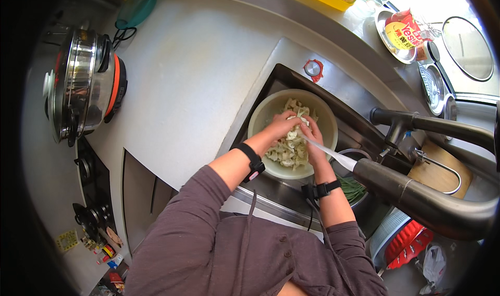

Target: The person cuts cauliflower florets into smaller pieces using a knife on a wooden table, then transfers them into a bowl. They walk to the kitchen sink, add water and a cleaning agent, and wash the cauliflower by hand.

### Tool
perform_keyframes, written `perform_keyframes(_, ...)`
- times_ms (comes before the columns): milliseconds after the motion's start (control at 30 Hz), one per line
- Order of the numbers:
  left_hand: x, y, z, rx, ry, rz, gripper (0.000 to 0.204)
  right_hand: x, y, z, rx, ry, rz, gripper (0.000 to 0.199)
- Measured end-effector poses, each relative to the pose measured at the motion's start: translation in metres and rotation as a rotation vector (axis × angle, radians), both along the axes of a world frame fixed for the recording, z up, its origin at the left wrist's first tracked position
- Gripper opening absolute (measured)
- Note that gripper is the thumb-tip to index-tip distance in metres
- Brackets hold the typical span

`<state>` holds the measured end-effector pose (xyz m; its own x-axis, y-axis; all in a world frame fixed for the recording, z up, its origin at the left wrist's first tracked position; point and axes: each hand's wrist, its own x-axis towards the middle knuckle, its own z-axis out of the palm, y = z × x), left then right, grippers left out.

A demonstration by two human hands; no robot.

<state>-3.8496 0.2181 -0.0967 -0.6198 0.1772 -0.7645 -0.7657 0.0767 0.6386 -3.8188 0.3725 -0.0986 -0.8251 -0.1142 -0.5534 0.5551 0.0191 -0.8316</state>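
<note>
A cream-coloured basin (256,120) stands in the dark metal sink, heaped with torn pale cabbage leaves (289,155). Both hands are inside it. My left hand (284,127) curls over a clump of leaves, and my right hand (313,137) closes on the same clump from the right. Their fingertips nearly meet, partly hidden among the leaves. A stream of water (333,154) runs from the thick metal faucet (396,184) across my right fingers and into the basin. A black band sits on each wrist.
The faucet's arm reaches in from the right over the sink. Beside the basin, long green vegetables (352,190) lie in the sink. A wooden board (442,166) leans behind the faucet. An electric pot (86,85) stands far left on the grey counter (182,61). Bowls (384,33) line the window side.
</note>
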Motion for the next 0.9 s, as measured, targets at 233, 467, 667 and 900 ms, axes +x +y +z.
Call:
perform_keyframes(233,0.026,-0.028,0.007,-0.092,0.040,0.059,0.068,0.018,0.042,0.006,0.241,0.170,0.094,0.053)
perform_keyframes(467,0.029,-0.003,0.001,0.043,-0.319,0.249,0.088,0.021,0.005,-0.039,0.075,-0.066,-0.195,0.066)
perform_keyframes(667,0.043,-0.013,0.034,0.352,-0.212,0.185,0.074,0.027,0.032,0.012,0.162,0.322,0.224,0.048)
perform_keyframes(900,0.032,-0.009,0.006,-0.123,-0.182,0.268,0.086,0.016,0.014,-0.040,0.524,0.131,0.017,0.060)
